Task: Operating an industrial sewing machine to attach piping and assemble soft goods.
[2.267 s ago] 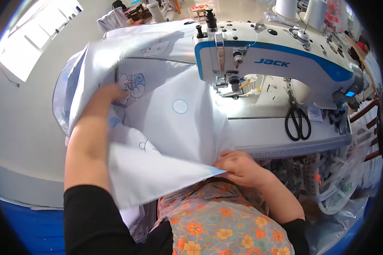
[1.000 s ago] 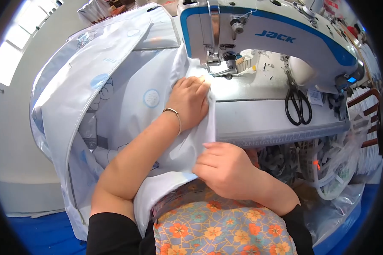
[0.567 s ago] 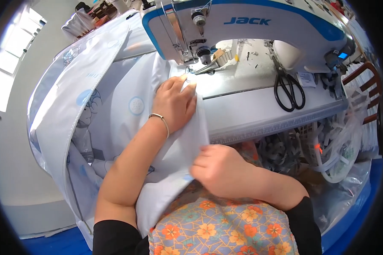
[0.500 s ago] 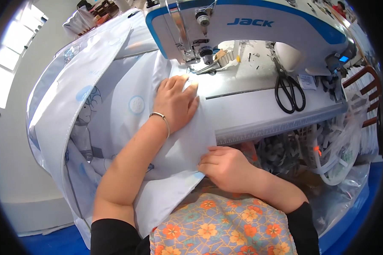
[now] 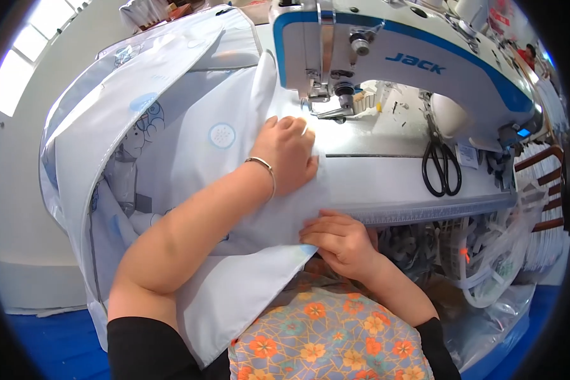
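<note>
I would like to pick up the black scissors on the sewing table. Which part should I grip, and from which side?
Probably grip the black scissors at the two handle loops, coming from the near table edge on the right. They lie flat on the sewing table, loops toward the person and blades pointing under the sewing machine arm. The right hand is nearer; the left hand presses the white fabric.
</note>
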The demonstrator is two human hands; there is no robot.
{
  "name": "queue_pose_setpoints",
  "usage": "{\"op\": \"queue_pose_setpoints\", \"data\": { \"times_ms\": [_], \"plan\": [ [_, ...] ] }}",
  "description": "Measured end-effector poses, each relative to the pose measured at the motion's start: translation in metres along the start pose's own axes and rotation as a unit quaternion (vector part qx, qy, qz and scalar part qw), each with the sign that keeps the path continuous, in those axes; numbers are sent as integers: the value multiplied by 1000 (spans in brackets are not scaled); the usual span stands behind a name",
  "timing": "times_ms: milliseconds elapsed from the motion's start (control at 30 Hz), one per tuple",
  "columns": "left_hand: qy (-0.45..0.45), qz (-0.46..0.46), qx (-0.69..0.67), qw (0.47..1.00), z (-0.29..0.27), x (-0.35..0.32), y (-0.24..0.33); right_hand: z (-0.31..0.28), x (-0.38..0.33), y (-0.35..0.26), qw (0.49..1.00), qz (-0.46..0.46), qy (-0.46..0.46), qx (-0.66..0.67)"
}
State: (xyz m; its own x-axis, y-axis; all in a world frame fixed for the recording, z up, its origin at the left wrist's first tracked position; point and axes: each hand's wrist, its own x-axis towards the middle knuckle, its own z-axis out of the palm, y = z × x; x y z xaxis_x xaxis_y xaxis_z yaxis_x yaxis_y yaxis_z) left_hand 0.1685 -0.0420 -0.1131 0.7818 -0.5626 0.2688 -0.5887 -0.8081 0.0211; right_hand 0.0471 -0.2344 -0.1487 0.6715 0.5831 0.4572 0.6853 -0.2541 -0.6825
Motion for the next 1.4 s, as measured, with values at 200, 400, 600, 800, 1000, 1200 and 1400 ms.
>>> {"op": "queue_pose_setpoints", "data": {
  "times_ms": [200, 400, 600, 800, 1000, 1200, 1400],
  "plan": [
    [-71, -7, -12, 997, 0, 13, -18, -8, 22, 8, 1000, 9, 6, -9],
    [59, -10, -58, 997, 29, 30, -56, -15, 39, 13, 997, 68, -2, -19],
    [29, -48, -27, 998, 32, 53, -70, -19, 51, 14, 995, 79, -31, -60],
    [-5, -179, 13, 984, 34, 50, -65, -25, 55, 9, 990, 93, -83, -68],
    [71, -294, 16, 953, 21, 33, -94, -21, 47, 5, 990, 85, -85, -77],
    [28, -452, 28, 891, -8, -11, -193, -5, 41, -1, 992, 76, -59, -81],
    [107, -285, -42, 952, 11, -22, -245, 11, 48, 0, 993, 39, -49, -99]
  ]
}}
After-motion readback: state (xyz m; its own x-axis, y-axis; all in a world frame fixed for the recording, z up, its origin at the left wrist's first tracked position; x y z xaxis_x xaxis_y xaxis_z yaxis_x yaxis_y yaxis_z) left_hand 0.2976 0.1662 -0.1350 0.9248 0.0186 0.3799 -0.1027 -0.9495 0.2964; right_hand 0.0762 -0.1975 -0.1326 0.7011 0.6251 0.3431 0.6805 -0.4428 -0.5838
